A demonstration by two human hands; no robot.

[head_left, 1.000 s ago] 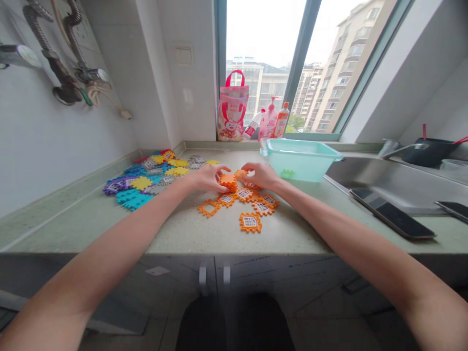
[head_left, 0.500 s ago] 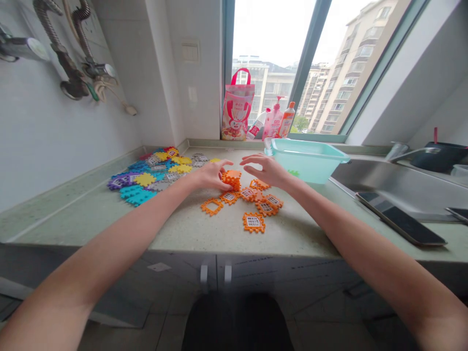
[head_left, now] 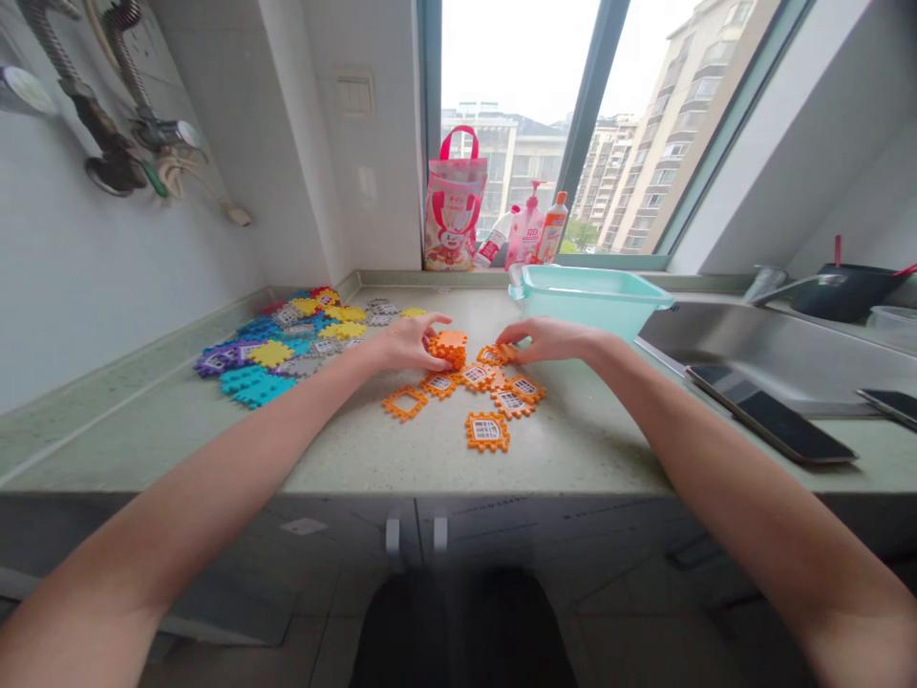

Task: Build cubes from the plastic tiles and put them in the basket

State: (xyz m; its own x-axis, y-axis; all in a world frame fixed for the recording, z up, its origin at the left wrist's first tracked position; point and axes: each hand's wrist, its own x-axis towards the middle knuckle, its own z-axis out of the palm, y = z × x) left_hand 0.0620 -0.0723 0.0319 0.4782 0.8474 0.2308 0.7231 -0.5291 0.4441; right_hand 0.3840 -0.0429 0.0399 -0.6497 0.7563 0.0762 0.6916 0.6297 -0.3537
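My left hand [head_left: 412,342] is closed round the left side of a stack of orange toothed pieces [head_left: 449,348] on the counter. To the right, my right hand [head_left: 541,340] has its fingers on an orange piece [head_left: 507,352] at the back of the loose ones. Several orange pieces with white window inserts lie in front of the hands, one of them [head_left: 488,432] nearest the counter's edge. An orange frame with an open middle [head_left: 405,403] lies to the left of these.
Blue, purple, yellow and grey pieces [head_left: 270,354] are heaped at the left. A turquoise basin [head_left: 591,296] stands behind my right hand. At the right are a phone [head_left: 770,413] and a steel sink [head_left: 780,354]. A bag [head_left: 455,215] and bottles [head_left: 531,229] stand by the window.
My right hand has come down from above the counter onto an orange piece. The left hand has stayed at the stack. The whole view has shifted slightly.
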